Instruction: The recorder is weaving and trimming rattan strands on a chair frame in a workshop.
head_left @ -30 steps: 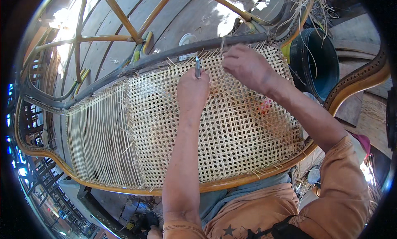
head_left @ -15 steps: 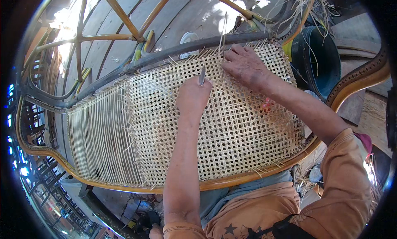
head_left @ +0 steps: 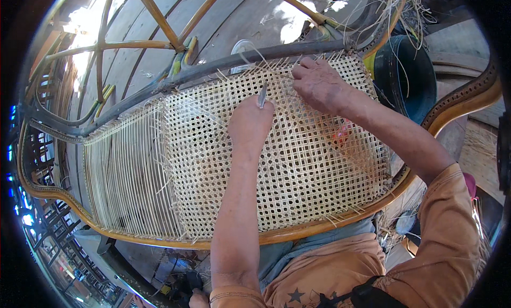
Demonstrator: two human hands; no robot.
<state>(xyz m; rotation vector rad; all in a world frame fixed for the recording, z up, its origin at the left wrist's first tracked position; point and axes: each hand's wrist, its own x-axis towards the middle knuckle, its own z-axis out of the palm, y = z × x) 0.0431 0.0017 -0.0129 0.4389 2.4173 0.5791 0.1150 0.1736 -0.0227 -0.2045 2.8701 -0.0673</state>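
My left forearm [head_left: 234, 212] reaches almost straight out ahead of me, tilting slightly right toward the wrist [head_left: 245, 156], which is nearly straight. My left hand [head_left: 249, 121] is closed in a fist with its back facing up, and most of the fingers are hidden beneath it. My right forearm [head_left: 396, 135] slants forward and inward from a bent arm held wide of my body. My right hand [head_left: 318, 89], also back up, has its knuckles bent and fingers curled; the fingertips are hidden. My hands are near each other but apart, the right slightly farther forward.
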